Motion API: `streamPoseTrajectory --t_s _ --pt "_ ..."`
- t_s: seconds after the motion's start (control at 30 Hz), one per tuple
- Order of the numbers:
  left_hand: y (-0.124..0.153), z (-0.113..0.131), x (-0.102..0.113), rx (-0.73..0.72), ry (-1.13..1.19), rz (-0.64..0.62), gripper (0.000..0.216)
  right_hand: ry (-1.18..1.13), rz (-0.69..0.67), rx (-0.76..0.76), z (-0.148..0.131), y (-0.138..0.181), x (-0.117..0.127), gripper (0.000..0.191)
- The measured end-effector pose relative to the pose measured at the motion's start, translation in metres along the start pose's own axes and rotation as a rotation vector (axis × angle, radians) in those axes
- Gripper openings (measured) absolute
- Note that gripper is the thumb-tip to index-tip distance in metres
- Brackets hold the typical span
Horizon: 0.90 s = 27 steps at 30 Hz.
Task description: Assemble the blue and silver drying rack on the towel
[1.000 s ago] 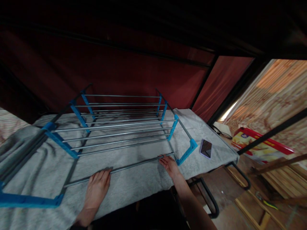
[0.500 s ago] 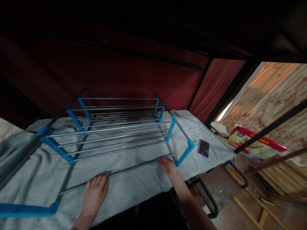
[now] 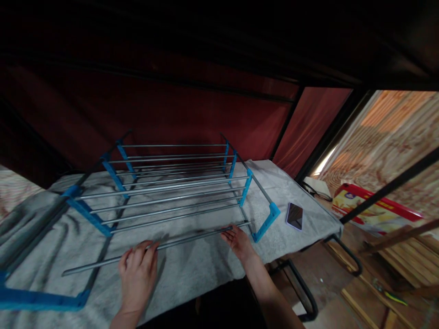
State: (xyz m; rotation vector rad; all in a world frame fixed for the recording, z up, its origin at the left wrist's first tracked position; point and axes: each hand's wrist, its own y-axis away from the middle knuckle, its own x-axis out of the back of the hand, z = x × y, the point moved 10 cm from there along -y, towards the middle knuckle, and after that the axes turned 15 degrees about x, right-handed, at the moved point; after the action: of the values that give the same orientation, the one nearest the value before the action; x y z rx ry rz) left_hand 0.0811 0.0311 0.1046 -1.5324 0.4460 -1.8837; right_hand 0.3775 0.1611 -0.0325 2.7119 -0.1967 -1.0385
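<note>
A rack of grey metal rods and blue plastic side pieces (image 3: 164,192) lies on a table under a grey cloth (image 3: 199,260). One loose grey rod (image 3: 185,241) runs across the front, its left end sticking out past the dark side bar. My left hand (image 3: 137,269) has its fingers curled over this rod near the middle. My right hand (image 3: 236,240) touches the same rod near its right end, fingers partly stretched, close to the blue end piece (image 3: 265,221).
A phone (image 3: 295,215) lies on the cloth at the right. Beyond the table edge are a red and yellow box (image 3: 370,208), wooden boards, black metal bars and a black tube frame (image 3: 305,297). Dark red fabric hangs behind.
The front rod has slid to the left and its left end now pokes out beyond the side bar. Both hands stayed on it and moved a little left.
</note>
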Motion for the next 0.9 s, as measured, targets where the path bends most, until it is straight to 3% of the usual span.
streamPoseTrajectory --t_s 0.2,0.3,0.43,0.53,0.73,0.9 --pt "-0.009 0.034 0.050 0.047 0.102 0.182 0.060 -0.068 -0.013 0.079 -0.011 0.002 0.008 0.012" --pt "-0.006 0.038 0.069 0.191 0.270 0.250 0.071 -0.036 -0.003 0.084 -0.012 0.003 0.010 0.012" --pt "0.003 0.024 0.065 0.595 0.784 0.185 0.067 -0.045 -0.053 0.050 -0.006 0.014 -0.005 0.011" --pt "0.009 0.034 0.052 0.755 1.087 0.059 0.057 -0.101 -0.081 -0.019 0.010 0.029 -0.023 0.011" --pt "0.002 0.065 0.046 0.763 1.228 -0.118 0.040 -0.121 -0.103 -0.134 0.039 0.058 -0.059 0.017" --pt "-0.030 0.061 0.079 0.662 1.267 0.057 0.028 0.014 -0.385 -0.369 0.043 0.095 -0.092 0.029"
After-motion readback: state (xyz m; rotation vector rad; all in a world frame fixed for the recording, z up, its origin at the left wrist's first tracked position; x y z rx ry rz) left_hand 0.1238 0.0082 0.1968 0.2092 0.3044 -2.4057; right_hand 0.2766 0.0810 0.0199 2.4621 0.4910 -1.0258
